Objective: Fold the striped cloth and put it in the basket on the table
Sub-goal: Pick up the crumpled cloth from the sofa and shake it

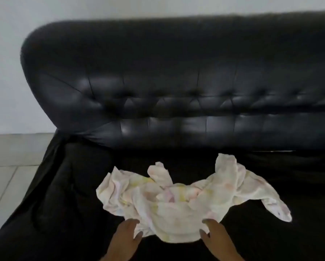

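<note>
Striped cloth [184, 202]: a thin, soft, off-white fabric with faint pastel pink and yellow bands, lying crumpled and unfolded on the sofa seat [69, 213], low in the view. Its outline is irregular: two peaks of fabric stand up at 12 and 1 o'clock of its centre, a rumpled lobe spreads toward 9 o'clock, and a narrow tail trails off toward 4 o'clock. The surface is heavily creased; motion blur softens the stripe pattern.

Left hand [126, 236]: at 7 o'clock of the cloth, back of the hand toward the camera, fingers slightly spread and curled onto the near hem, the thumb lying against the fabric. Whether it pinches the fabric cannot be told.

Right hand [216, 236]: at 5 o'clock of the cloth, mirrored posture, fingers a little apart and touching the near hem; grip likewise unclear.

The sofa seat is smooth, black and matte under the cloth, with soft folds at 9 o'clock. Sofa backrest [176, 81]: glossy black leather-like upholstery, button-tufted with radiating seams, rounded at its left corner. Floor [9, 166]: pale tiles at 9 o'clock. Wall [7, 53]: plain white, behind the sofa.
</note>
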Tool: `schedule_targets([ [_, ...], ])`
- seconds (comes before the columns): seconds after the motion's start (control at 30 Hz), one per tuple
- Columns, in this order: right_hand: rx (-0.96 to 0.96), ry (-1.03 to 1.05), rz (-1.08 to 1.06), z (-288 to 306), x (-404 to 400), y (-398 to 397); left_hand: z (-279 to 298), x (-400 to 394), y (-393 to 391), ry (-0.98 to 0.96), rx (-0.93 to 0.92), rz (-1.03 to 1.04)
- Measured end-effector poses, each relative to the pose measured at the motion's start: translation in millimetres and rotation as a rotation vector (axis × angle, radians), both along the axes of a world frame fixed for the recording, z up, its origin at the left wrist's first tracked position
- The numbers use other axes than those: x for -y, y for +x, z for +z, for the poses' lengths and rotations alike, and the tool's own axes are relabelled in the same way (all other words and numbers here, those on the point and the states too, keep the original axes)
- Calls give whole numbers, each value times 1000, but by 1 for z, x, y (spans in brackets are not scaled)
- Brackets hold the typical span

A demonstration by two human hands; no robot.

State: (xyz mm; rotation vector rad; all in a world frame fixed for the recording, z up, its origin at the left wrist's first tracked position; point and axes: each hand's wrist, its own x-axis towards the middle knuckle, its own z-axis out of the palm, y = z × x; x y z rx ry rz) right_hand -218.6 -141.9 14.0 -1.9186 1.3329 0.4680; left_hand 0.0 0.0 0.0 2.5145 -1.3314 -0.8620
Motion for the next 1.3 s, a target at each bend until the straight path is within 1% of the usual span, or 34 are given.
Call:
schedule_targets([
  [0.03,-10,-4,13,-25,4,9,-24,18,6,-47,81,-32],
  [0.07,-51,-30,24,-50,7,17,-41,27,6,-20,56,-38],
  [0.1,-97,-42,64,-76,10,26,-64,40,9,72,9,-69],
  [0.13,-145,-54,107,-98,15,34,-82,52,11,104,-23,-94],
  [0.2,-231,-30,203,-145,11,42,-120,61,6,175,8,-203],
  [0.23,-231,-104,225,-163,10,41,-139,63,5,194,31,-247],
  [0.3,-107,-366,208,-191,10,36,-169,69,4,227,88,-262],
  [0.33,-20,-467,198,-199,10,29,-175,71,3,179,157,-293],
  [0.37,74,-547,177,-203,8,18,-181,72,0,83,221,-321],
  [0.43,230,-610,125,-198,-3,-9,-180,63,-9,-97,260,-438],
  [0.53,262,-631,32,-175,-34,-64,-173,31,-36,-264,194,-579],
  [0.6,138,-600,-81,-169,-53,-106,-172,5,-64,-257,144,-727],
  [0.63,22,-518,-160,-169,-58,-123,-172,-3,-76,-239,120,-777],
  [0.67,-62,-408,-260,-171,-61,-139,-171,-5,-84,-242,98,-777],
  [0.7,-97,-321,-351,-173,-60,-149,-169,-1,-91,-254,88,-737],
  [0.77,-185,-220,-485,-168,-52,-145,-164,25,-95,-330,51,-572],
  [0.83,-173,-182,-604,-167,-37,-128,-159,66,-95,-371,35,-352],
  [0.87,-175,-166,-639,-169,-30,-117,-160,87,-94,-327,43,-219],
  [0.93,-253,-94,-639,-174,-18,-94,-158,131,-88,-79,-11,38],
  [0.97,-329,-54,-596,-177,-15,-84,-157,147,-88,55,-38,88],
  [1.0,-387,-19,-569,-180,-13,-77,-159,157,-89,128,-1,78],
  [1.03,-402,-1,-580,-182,-13,-73,-162,164,-89,150,49,38],
  [1.1,-341,6,-663,-184,-13,-74,-165,174,-85,56,143,-40],
  [1.13,-293,-10,-706,-183,-15,-79,-168,179,-83,-23,189,-107],
  [1.17,-275,-31,-726,-180,-17,-85,-171,185,-79,-41,226,-194],
  [1.2,-310,-39,-710,-177,-21,-91,-173,192,-78,15,254,-275],
  [1.27,-382,-22,-679,-168,-32,-104,-172,205,-76,224,293,-379],
  [1.3,-364,27,-703,-167,-39,-106,-171,207,-76,305,318,-411],
])
